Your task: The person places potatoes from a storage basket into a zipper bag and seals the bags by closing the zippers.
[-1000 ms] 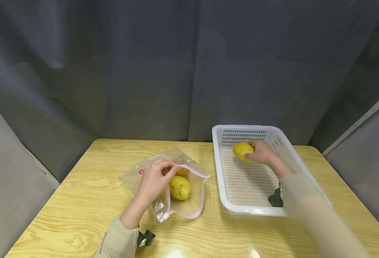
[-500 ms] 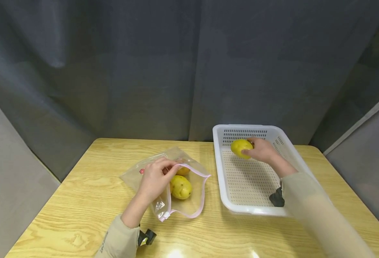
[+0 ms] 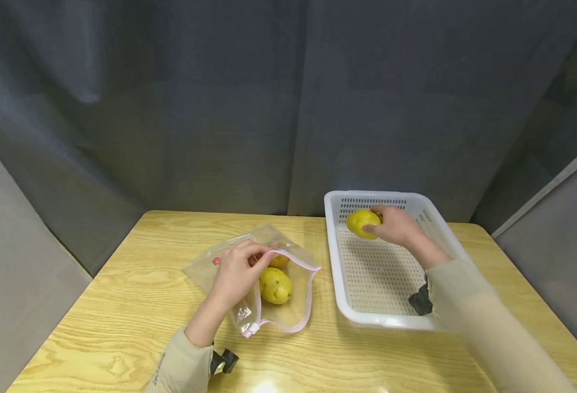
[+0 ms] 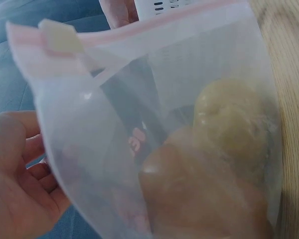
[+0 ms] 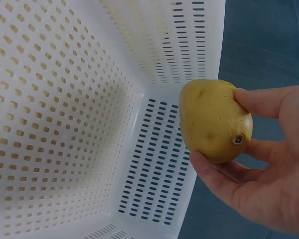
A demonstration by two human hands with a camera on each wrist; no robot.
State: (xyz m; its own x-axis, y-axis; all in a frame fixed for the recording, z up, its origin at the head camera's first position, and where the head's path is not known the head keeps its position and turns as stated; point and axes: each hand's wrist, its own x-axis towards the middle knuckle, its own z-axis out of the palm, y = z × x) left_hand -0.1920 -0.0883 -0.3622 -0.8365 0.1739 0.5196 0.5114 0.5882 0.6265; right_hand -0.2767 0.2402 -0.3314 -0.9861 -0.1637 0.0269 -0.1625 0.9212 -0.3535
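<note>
Right hand (image 3: 397, 226): you are pinching the yellow produce (image 3: 362, 224) above the far end of the basket (image 3: 334, 262); it could be slipping free if you are gripping too lightly.
Left hand (image 3: 236, 271): you are pinching the edge of the clear bag (image 3: 295, 305), left of the basket.
Bag: gaping, but risking sagging closed if this pinch is loosening.
</note>
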